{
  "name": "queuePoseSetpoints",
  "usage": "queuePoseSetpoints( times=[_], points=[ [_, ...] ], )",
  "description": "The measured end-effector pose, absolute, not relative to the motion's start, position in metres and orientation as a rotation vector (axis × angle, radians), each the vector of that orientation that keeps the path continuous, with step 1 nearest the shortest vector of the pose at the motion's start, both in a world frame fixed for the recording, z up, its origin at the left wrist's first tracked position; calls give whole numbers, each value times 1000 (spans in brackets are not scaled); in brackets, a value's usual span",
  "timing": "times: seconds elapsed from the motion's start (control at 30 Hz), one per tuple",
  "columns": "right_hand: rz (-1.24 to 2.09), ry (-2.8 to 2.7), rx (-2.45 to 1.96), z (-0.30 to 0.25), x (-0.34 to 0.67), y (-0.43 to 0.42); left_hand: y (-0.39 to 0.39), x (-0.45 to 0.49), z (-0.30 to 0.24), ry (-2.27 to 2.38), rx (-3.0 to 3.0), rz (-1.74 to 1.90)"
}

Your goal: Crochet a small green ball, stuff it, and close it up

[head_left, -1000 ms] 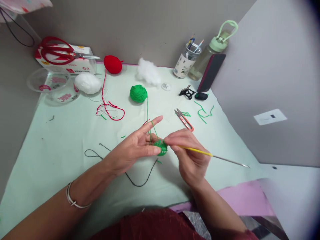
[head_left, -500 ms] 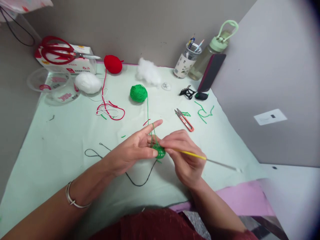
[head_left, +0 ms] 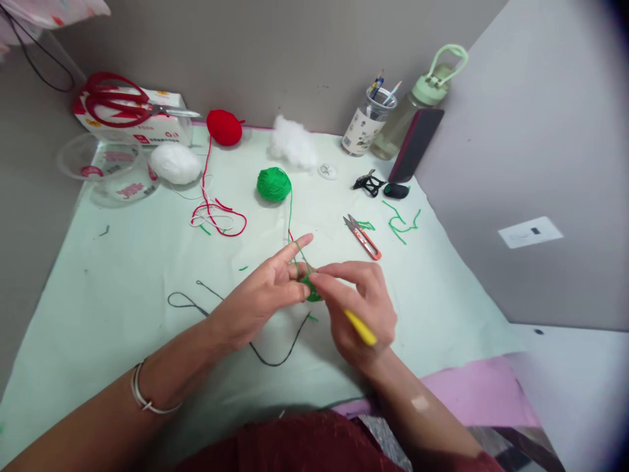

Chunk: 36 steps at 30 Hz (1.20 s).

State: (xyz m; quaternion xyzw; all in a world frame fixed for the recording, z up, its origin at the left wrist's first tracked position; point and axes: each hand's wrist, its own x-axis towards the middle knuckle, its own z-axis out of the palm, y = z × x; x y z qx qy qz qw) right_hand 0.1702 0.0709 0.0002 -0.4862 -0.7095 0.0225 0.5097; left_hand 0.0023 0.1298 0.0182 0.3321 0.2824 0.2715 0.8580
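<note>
Between the thumb and fingers of my left hand is a small green crochet piece, partly covered by both hands. Green yarn runs from the green yarn ball over my raised left index finger and down to the piece. My right hand is closed around a crochet hook with a yellow handle; its working tip is hidden at the piece. A dark cord lies on the table under my hands.
Orange-handled thread snips lie right of centre, near green yarn scraps. Behind stand a red yarn ball, a white yarn ball, white stuffing, a pen cup and a bottle. Red scissors rest on a box.
My right hand has turned, so the yellow hook now points down toward me instead of out to the right. My right fingers cover more of the green piece. My left hand stays nearly in place.
</note>
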Motion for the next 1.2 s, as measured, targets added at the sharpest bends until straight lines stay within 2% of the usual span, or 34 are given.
queuePoseSetpoints(
  times=[0.1, 0.17, 0.27, 0.33, 0.47, 0.53, 0.77, 1.2],
  points=[
    [-255, -1745, -1172, -6, 167, 69, 125, 7, 20, 606, 563, 609],
    [-167, -1685, -1134, -4, 168, 70, 123, 9, 20, 586, 483, 596],
    [136, -1646, -1103, 5, 171, 75, 121, 10, 20, 578, 488, 583],
    [160, -1708, -1149, 7, 171, 76, 120, 10, 20, 624, 550, 626],
    [-287, -1764, -1263, -1, 168, 73, 117, 12, 22, 681, 556, 697],
    [-311, -1706, -1215, -4, 166, 70, 116, 13, 23, 633, 511, 675],
    [505, -1375, -1028, 4, 172, 75, 120, 11, 20, 555, 451, 641],
    [901, -1058, -962, 14, 188, 82, 129, 4, 16, 469, 540, 610]
  ],
)
